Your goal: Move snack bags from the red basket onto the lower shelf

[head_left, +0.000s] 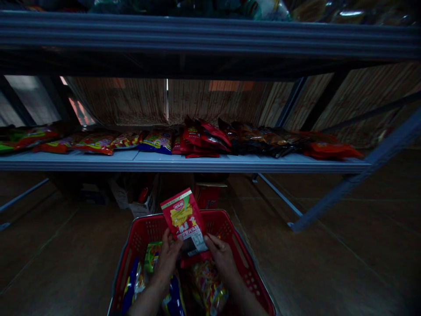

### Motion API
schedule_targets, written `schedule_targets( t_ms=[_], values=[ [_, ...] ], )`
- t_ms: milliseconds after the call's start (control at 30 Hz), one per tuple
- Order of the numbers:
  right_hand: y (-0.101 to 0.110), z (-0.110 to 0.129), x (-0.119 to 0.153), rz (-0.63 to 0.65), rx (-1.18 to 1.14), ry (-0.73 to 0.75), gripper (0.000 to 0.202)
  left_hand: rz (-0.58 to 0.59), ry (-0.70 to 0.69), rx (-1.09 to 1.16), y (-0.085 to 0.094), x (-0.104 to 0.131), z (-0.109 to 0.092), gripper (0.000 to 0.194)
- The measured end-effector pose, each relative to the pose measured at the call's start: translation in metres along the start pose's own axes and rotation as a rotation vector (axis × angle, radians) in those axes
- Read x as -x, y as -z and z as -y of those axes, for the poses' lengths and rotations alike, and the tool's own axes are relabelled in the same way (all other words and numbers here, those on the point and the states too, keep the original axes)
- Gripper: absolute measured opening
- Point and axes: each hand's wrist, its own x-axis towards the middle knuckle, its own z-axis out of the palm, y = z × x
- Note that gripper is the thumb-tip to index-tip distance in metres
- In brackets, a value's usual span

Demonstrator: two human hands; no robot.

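Observation:
Both my hands grip a red snack bag (182, 215) with a yellow picture on its front, tilted slightly to the left. My left hand (169, 252) closes on its lower left edge, and my right hand (222, 254) pinches the lower right corner. Beneath them stands a red shopping basket (237, 245) on the floor. Inside the basket lie several bags: a green one (152, 253) and a blue one (132, 278) at the left, and a shiny yellow-red one (210, 283) nearer the right, partly covered by my hands.
Ahead runs a blue metal shelf (184, 166) holding a row of snack bags, among them red bags (204, 137), a blue bag (157, 140) and orange bags (332, 147). An upper shelf (210, 37) overhangs it. Cardboard boxes (144, 206) stand underneath, and a slanting shelf leg (345, 186) is at right.

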Motion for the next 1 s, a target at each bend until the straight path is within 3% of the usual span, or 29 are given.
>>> schedule_targets(
  t_ms=[133, 267, 367, 467, 567, 667, 733, 800, 867, 1000],
  values=[
    [-0.013, 0.013, 0.011, -0.008, 0.325, 0.347, 0.027, 0.122, -0.038, 0.038, -0.009, 0.011, -0.009, 0.073],
    [-0.029, 0.020, 0.031, 0.060, 0.722, 0.669, 0.040, 0.094, 0.012, 0.140, -0.015, 0.014, -0.006, 0.062],
    [-0.040, 0.020, 0.046, 0.107, 0.896, 0.734, 0.042, 0.047, 0.051, 0.231, -0.013, 0.010, -0.004, 0.048],
    [-0.043, 0.017, 0.048, 0.173, 0.876, 0.719, 0.038, 0.037, 0.104, 0.286, -0.004, 0.003, -0.009, 0.037],
    [-0.036, 0.016, 0.035, 0.021, 0.643, 0.580, 0.035, 0.160, 0.227, 0.330, 0.009, -0.003, -0.018, 0.038],
    [-0.022, 0.017, 0.018, -0.107, 0.183, 0.180, 0.039, 0.302, 0.342, 0.331, 0.019, -0.003, -0.024, 0.043],
    [-0.015, 0.017, 0.010, -0.022, -0.170, -0.142, 0.045, 0.364, 0.379, 0.315, 0.021, 0.000, -0.026, 0.044],
    [-0.012, 0.015, 0.007, 0.112, -0.408, -0.337, 0.043, 0.404, 0.394, 0.285, 0.020, 0.004, -0.025, 0.044],
    [-0.012, 0.012, 0.007, 0.163, -0.509, -0.388, 0.038, 0.436, 0.401, 0.248, 0.018, 0.006, -0.024, 0.043],
    [-0.015, 0.006, 0.007, 0.094, -0.560, -0.390, 0.031, 0.461, 0.361, 0.257, 0.013, 0.003, -0.021, 0.040]
  ],
)
